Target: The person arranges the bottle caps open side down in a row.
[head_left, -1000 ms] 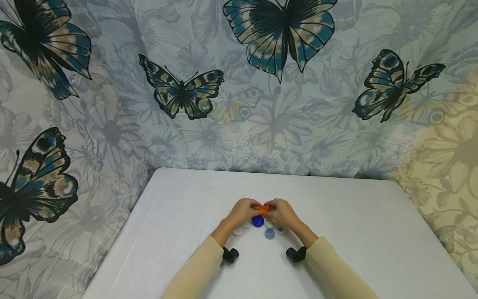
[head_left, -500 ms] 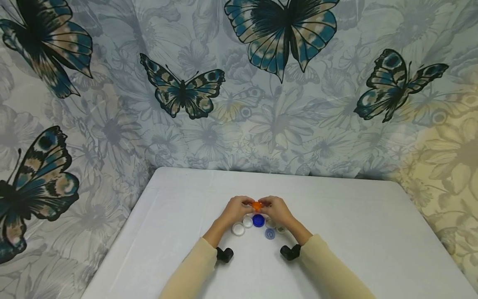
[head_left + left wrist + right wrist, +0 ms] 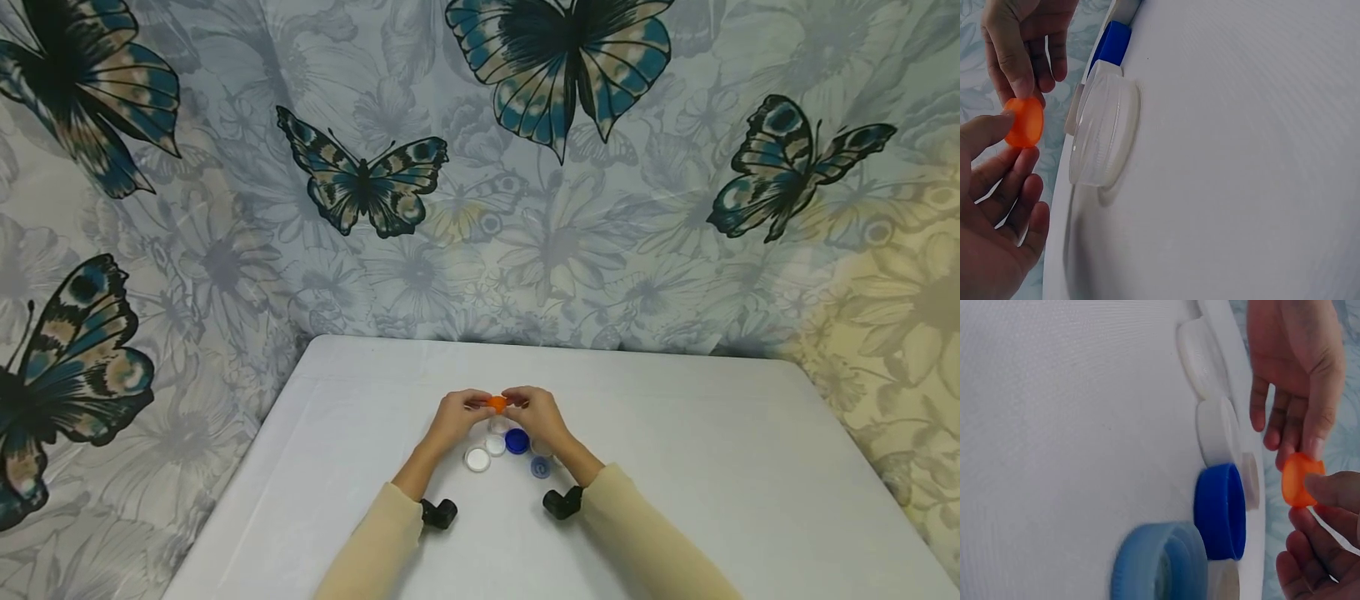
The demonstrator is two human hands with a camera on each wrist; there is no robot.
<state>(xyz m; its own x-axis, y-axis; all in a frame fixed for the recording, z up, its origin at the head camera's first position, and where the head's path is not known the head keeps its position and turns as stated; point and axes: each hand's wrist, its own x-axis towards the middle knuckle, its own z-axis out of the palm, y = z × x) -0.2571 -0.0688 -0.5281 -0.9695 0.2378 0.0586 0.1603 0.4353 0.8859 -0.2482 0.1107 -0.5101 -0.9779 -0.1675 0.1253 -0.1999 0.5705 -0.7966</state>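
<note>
Pinching the orange cap [image 3: 1027, 123], left grip [image 3: 454, 417] and right grip [image 3: 537, 414] hold its axis roughly upright.

I wear a long, plain left sleeve [image 3: 375, 537] of pale cream-yellow cloth. Across from that left sleeve is its match, a right sleeve [image 3: 652, 533] in the same plain cloth. At the left sleeve's wrist end, on the inner side, sits a stubby black wrist camera [image 3: 441, 513] with a bent, rounded body. Farther inward from the left sleeve is a second black wrist camera [image 3: 562, 503], shaped much alike. Past the left sleeve's end, my hands [image 3: 453, 419] are bare.
</note>
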